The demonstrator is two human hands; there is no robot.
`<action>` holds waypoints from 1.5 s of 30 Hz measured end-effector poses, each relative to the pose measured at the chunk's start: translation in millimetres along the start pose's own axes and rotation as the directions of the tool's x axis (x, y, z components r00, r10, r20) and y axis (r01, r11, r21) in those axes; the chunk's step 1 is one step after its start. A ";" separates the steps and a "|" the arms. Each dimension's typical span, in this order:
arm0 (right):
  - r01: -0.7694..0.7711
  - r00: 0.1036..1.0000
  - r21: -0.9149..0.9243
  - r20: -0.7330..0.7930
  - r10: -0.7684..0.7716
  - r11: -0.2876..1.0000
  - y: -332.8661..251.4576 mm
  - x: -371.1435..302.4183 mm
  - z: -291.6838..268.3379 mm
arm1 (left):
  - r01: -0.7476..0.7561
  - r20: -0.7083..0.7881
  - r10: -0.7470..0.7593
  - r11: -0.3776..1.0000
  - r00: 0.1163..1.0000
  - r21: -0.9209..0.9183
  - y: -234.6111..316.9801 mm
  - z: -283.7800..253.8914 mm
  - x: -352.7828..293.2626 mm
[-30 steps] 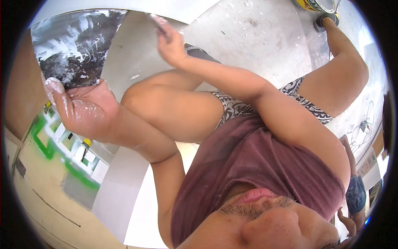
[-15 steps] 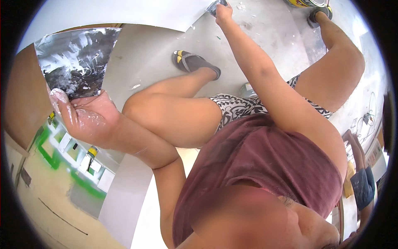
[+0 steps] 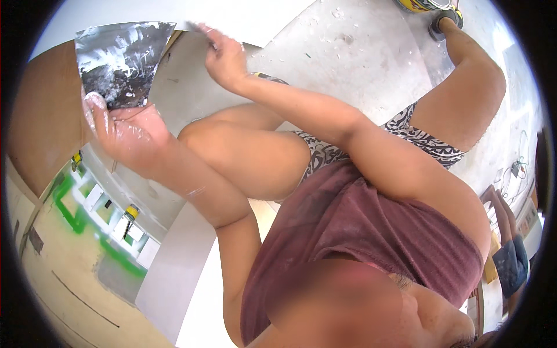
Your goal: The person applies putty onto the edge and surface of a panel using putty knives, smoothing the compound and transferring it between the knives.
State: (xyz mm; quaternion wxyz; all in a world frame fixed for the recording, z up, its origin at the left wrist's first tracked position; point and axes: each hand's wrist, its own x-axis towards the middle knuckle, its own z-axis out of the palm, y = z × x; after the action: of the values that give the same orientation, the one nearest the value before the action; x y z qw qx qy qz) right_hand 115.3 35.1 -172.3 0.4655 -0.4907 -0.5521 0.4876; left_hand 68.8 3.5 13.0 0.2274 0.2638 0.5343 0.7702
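In my left hand (image 3: 130, 130), whose thumb and fingers are crusted with white paste, is a wide putty knife (image 3: 125, 61). Its dark, broad blade is smeared with white filler and faces up. My right hand (image 3: 226, 61) is closed round a smaller scraper (image 3: 192, 26), its grey tip slightly blurred. That tip lies just right of the wide blade's upper corner; I cannot tell whether they touch. Behind both tools spreads a large white panel (image 3: 243, 17). The small scraper's handle is mostly hidden by my fingers.
A bucket (image 3: 426, 4) stands at the far right beside my sandalled foot. White crumbs lie on the grey floor (image 3: 325, 64). A brown board (image 3: 46, 116) is at the left, above a beige surface (image 3: 69, 261) with green marks. Another person's dark shorts (image 3: 510, 267) show at the right edge.
My right hand has swung left with the small scraper, from the panel's right corner to beside the wide putty knife. My left hand has risen slightly and moved a little right.
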 end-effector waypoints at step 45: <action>-0.567 0.665 0.750 0.173 0.726 0.341 263.2 59.4 -136.9 | -0.020 0.068 -0.005 0.932 0.998 0.361 0.3 16.6 -8.7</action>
State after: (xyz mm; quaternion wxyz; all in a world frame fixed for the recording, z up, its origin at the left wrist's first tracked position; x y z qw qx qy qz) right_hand 269.3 116.7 -419.7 0.4409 -0.4724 -0.0071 0.7632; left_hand 86.1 9.6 16.7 0.1900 0.3290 0.6580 0.6502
